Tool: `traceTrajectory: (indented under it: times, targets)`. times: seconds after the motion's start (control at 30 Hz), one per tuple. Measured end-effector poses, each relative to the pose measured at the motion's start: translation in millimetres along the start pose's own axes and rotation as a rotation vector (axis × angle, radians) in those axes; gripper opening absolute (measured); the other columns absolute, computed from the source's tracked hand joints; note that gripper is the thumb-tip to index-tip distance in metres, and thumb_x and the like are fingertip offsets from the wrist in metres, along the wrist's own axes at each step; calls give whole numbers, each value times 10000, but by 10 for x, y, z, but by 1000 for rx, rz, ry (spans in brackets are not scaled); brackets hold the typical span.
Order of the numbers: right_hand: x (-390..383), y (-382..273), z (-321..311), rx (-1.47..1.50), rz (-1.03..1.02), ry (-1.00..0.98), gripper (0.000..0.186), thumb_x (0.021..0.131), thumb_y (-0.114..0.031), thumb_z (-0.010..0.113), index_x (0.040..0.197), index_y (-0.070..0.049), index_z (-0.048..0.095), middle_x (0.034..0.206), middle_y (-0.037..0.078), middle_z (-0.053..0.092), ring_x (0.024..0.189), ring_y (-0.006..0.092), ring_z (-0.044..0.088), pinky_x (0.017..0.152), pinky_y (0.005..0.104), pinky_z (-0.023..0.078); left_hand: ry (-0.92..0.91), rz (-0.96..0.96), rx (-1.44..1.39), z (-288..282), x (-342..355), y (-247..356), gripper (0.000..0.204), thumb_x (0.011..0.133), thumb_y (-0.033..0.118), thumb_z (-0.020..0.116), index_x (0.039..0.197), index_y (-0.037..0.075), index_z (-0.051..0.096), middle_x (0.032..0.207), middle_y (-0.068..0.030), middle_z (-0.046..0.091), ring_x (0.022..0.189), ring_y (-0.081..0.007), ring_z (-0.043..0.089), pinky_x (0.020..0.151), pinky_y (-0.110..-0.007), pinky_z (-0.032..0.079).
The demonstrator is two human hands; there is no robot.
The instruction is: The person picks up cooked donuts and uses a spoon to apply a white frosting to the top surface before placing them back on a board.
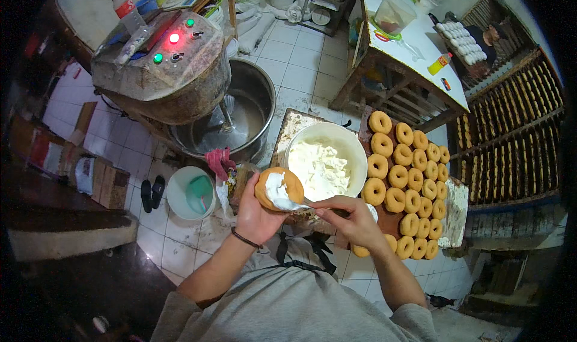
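Observation:
My left hand (259,213) holds a golden ring doughnut (264,189), tilted up, with white cream spread over part of its face. In my right hand (345,219) is a metal spreading utensil (305,204), its end loaded with cream against the doughnut. Just beyond both hands sits a white tub (357,156) of thick white cream (318,168). Beside it, at the right, several rows of plain doughnuts (399,174) lie on a brown tray. A white patch, partly hidden, shows behind my right hand.
A mixer (156,66) with a steel bowl (246,132) stands front-left, near a bucket (180,198) and sandals (153,192). A white table (421,78) holds containers and a bottle. A person (484,42) is behind it, near racks (505,138) of doughnuts at the right.

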State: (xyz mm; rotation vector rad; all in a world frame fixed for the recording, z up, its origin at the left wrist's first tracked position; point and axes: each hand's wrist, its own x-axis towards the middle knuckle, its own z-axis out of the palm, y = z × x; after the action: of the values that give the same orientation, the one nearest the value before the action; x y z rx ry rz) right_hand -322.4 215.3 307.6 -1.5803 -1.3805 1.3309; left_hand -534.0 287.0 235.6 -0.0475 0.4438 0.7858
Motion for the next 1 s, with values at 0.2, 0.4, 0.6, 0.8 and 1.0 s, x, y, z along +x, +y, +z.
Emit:
traceTrajectory:
  times: [0.2, 0.4, 0.6, 0.8, 1.0]
  targets:
    - [7, -65, -341, -357, -111, 43, 199, 901, -144, 718, 1082, -78, 765, 776, 47, 667, 710, 128, 572, 637, 265, 447, -33, -315, 31, 95, -86, 271, 567, 1028, 491, 374, 1385, 73, 512, 1415, -151, 540, 1292, -352, 515, 1132, -573, 336]
    - [2, -436, -221, -394, 66, 59, 210, 929, -205, 688, 1086, -85, 758, 803, 65, 705, 692, 108, 595, 632, 258, 468, -63, -97, 215, -48, -40, 212, 488, 1056, 436, 364, 1363, 78, 489, 1368, -109, 546, 1264, -255, 541, 1075, -438, 438]
    - [-36, -358, -35, -224, 149, -25, 239, 962, -274, 641, 1097, -105, 743, 685, 77, 669, 553, 161, 592, 547, 311, 473, 99, 290, 389, -138, 78, 43, 402, 1023, 426, 449, 1247, 113, 564, 1163, -94, 657, 1132, -247, 619, 1002, -430, 483]
    - [-1, -18, -269, -426, -164, 142, 194, 899, -214, 718, 1072, -148, 774, 773, 58, 637, 643, 141, 587, 593, 288, 467, -61, -199, 179, -23, -50, 329, 581, 1034, 485, 318, 1363, 46, 509, 1351, -144, 579, 1224, -305, 586, 1054, -515, 465]
    - [44, 16, -231, -510, -280, 175, 180, 868, -185, 747, 1039, -151, 790, 758, 31, 606, 670, 137, 553, 583, 286, 419, -132, -379, 235, -5, -66, 385, 529, 1041, 427, 347, 1370, 46, 510, 1331, -142, 599, 1179, -280, 621, 1042, -448, 494]
